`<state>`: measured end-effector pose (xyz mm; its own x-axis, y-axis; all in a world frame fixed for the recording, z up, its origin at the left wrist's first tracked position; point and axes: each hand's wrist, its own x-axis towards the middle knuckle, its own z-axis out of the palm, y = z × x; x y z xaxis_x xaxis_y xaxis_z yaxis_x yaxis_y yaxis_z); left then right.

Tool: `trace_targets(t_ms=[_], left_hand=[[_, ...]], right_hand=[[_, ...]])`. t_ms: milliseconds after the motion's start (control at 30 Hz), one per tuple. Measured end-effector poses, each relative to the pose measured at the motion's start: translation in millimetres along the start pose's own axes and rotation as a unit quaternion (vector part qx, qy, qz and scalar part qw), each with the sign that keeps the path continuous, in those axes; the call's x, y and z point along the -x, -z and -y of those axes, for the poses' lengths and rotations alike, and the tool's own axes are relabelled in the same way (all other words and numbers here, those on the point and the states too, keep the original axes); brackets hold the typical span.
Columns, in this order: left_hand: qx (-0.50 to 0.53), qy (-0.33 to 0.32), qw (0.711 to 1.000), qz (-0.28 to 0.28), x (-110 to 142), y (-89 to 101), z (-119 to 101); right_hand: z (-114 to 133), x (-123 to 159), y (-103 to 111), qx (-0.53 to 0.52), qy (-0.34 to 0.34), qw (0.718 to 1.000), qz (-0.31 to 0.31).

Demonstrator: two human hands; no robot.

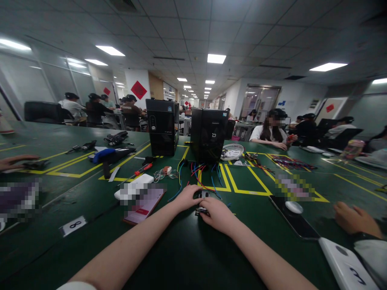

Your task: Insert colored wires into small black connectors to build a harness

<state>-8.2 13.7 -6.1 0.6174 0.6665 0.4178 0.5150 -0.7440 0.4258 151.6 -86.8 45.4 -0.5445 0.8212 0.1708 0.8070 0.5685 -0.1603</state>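
A small silver-and-black device lies low over the green table, straight in front of me; its exact kind cannot be made out. From the left, my left hand grips it with thumb and fingers curved against its side. My right hand closes on its near end and right side, covering part of it. Beyond my hands, loose blue wires and red wires spread over the tabletop. Two black computer cases, one on the left and one on the right, stand upright behind them.
To my left lie a phone, a white power bank and a red-handled screwdriver. A white basket sits right of the cases. At right are a black phone and another person's hand. Yellow tape marks the table.
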Motion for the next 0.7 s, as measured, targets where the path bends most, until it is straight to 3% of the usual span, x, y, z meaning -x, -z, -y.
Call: trace_targets(t_ms=[200,433,633,700], left_hand=[[-0.004,0.003,1.000,0.005,0,3.2,-4],[-0.001,-0.001,1.000,0.002,0,3.0,-5],[0.004,-0.008,1.000,0.005,0,3.0,-5],[0.003,-0.008,1.000,0.004,1,3.5,-5]], right_hand=[[-3,3,-4,0.059,-0.082,0.992,0.071],[-5,3,-13,0.050,-0.084,0.991,0.095],[-6,0,-5,0.027,-0.090,0.995,0.038],[-8,3,-1,0.030,-0.091,0.994,0.046]])
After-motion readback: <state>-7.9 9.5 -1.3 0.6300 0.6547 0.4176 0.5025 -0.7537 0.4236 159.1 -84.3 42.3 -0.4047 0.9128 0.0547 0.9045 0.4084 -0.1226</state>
